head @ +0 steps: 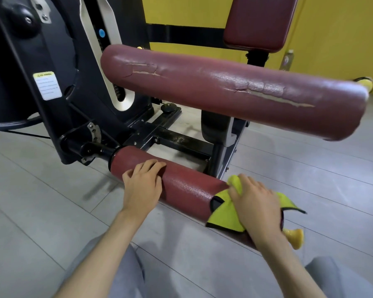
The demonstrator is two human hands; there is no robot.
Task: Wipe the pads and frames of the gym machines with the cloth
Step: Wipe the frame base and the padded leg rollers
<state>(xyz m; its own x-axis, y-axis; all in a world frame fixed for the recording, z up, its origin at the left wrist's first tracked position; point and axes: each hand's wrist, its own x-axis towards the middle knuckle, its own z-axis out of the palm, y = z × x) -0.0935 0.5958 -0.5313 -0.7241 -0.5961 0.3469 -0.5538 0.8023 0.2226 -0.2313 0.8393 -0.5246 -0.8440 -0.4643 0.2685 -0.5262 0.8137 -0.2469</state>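
Observation:
A low maroon roller pad (187,186) lies near the floor, running from the black frame (172,138) toward the lower right. My left hand (143,183) rests flat on its left part, fingers spread, holding nothing. My right hand (254,203) presses a yellow-green cloth (226,214) with black edging onto the pad's right end. Above hangs a larger maroon roller pad (235,91) with cracked, torn covering. A maroon back pad (258,22) stands at the upper right.
The machine's black housing (30,61) with a warning label (47,86) fills the left. A yellow end cap (295,237) pokes out below my right wrist. Grey floor planks (41,201) surround the machine; a yellow wall (332,29) is behind.

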